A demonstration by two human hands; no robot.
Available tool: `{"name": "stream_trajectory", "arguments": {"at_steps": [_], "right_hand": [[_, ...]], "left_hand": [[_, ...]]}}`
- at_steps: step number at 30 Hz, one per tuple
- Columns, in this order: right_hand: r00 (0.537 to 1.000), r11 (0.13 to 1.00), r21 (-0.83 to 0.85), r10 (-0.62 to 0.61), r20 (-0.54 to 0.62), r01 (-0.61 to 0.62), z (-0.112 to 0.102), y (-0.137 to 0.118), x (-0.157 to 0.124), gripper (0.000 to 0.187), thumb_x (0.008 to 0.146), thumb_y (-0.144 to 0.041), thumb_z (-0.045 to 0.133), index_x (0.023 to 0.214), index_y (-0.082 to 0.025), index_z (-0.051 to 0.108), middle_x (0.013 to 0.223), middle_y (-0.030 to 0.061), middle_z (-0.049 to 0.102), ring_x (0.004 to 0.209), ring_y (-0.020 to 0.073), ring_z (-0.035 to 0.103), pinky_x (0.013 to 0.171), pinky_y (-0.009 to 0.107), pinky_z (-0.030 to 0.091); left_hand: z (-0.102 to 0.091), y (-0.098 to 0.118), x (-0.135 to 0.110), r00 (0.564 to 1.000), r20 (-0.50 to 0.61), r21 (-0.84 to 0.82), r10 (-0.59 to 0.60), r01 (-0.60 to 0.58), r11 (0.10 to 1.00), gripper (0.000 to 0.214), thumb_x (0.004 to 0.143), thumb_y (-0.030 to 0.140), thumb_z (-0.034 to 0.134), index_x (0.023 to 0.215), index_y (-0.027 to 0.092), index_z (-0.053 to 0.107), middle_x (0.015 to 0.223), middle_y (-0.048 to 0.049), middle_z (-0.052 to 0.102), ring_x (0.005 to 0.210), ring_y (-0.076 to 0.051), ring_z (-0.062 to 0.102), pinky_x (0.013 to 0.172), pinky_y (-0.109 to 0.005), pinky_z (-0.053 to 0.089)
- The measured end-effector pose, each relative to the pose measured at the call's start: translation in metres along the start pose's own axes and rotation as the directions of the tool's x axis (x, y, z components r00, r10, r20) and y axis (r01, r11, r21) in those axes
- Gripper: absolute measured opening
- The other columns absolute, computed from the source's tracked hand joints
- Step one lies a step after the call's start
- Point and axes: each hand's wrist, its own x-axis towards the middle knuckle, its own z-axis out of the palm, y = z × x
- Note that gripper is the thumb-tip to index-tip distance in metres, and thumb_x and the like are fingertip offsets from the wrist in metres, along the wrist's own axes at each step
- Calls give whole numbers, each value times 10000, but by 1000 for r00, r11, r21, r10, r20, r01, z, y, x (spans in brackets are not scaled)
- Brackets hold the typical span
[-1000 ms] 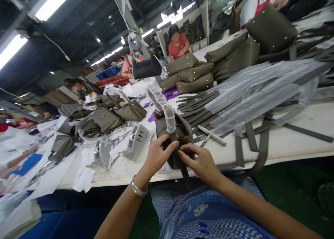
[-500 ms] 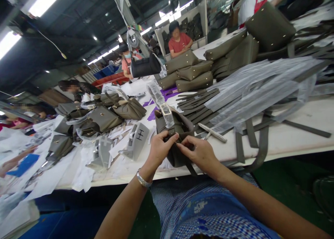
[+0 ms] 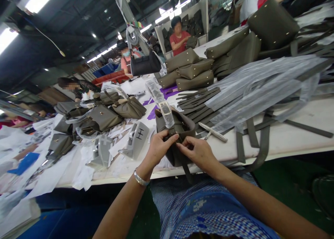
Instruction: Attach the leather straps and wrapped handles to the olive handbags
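Note:
At the table's front edge stands an olive-brown handbag (image 3: 180, 159), with a plastic-wrapped strap and buckle (image 3: 165, 108) rising from its far side. My left hand (image 3: 159, 146) is closed on the bag's upper edge, thumb on top. My right hand (image 3: 195, 148) pinches at the same edge, its fingertips close to the left thumb. What small part lies between the fingertips is hidden. A narrow strap end (image 3: 187, 173) hangs below the bag over the table edge.
Grey tape dispensers (image 3: 137, 141) stand to the left, before a heap of handbags (image 3: 104, 119). Wrapped straps (image 3: 258, 89) and a pale tool (image 3: 212, 132) lie to the right. Stacked bags (image 3: 194, 72) sit further back. Several co-workers, one in a red shirt (image 3: 180, 42), work beyond.
Both hands stay on the bag's edge with barely any movement. The narrow strap end has shifted slightly left. The co-worker in red now holds up a dark piece.

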Motion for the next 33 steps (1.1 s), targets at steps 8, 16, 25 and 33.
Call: {"name": "stream_trajectory", "arguments": {"at_steps": [8, 16, 25, 33], "right_hand": [[997, 993, -102, -57, -51, 52, 0, -10, -1, 344, 879, -493, 614, 657, -233, 657, 626, -15, 689, 573, 148, 620, 549, 264, 335], [993, 989, -95, -113, -19, 111, -5, -6, -6, 269, 918, -449, 575, 774, -257, 696, 736, -16, 733, 677, 167, 667, 620, 268, 401], [999, 998, -50, -44, -25, 43, -5, -7, 1, 262, 873, -389, 602, 664, -236, 641, 622, -20, 689, 587, 157, 634, 589, 268, 411], [999, 998, -50, -39, -13, 39, -5, -6, 1, 269, 872, -393, 600, 659, -231, 632, 642, -14, 695, 611, 162, 636, 600, 267, 406]], "left_hand": [[-1, 1, 0, 997, -20, 173, 70, -65, 983, 298, 862, 431, 626, 793, 156, 717, 717, -2, 665, 694, -161, 581, 627, -244, 437], [5, 2, -4, 995, -73, 185, 65, -51, 981, 360, 873, 459, 606, 677, 157, 623, 629, 30, 549, 642, -129, 496, 585, -231, 364], [7, -3, 0, 997, -67, 64, 27, -23, 998, 358, 851, 491, 631, 744, 152, 675, 675, 12, 606, 657, -140, 536, 596, -235, 397], [2, -2, -4, 996, -31, 119, 86, -81, 990, 276, 864, 419, 638, 913, 160, 718, 830, -20, 699, 799, -182, 610, 719, -257, 453]]}}
